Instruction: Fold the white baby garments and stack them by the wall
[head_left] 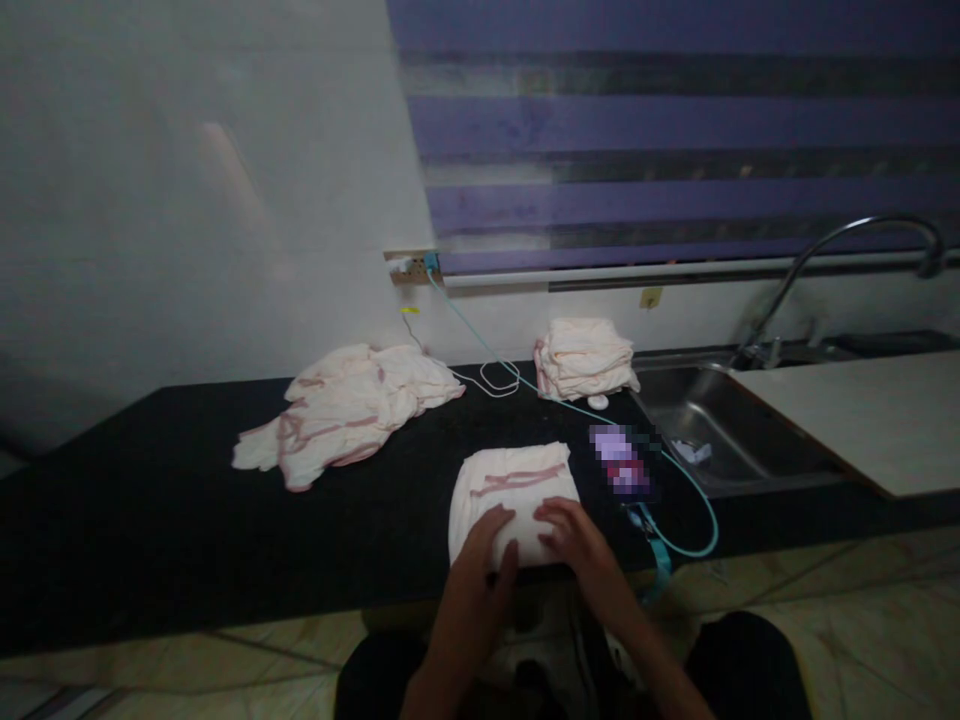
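Pale pink-striped cloth [513, 495], folded, long axis running away from you, no readable writing; your left hand [489, 545] and right hand [574, 535] press flat on its near edge, fingers spread, gripping nothing.

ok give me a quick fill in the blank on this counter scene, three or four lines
1. Both hands, the left hand and the right hand, rest on a folded ____ cloth.
2. The neat stack of folded cloths sits just left of the ____.
3. The loose pile of cloths lies on a ____ counter.
4. The teal cable runs up to a wall ____.

Missing words: pink; sink; black; socket
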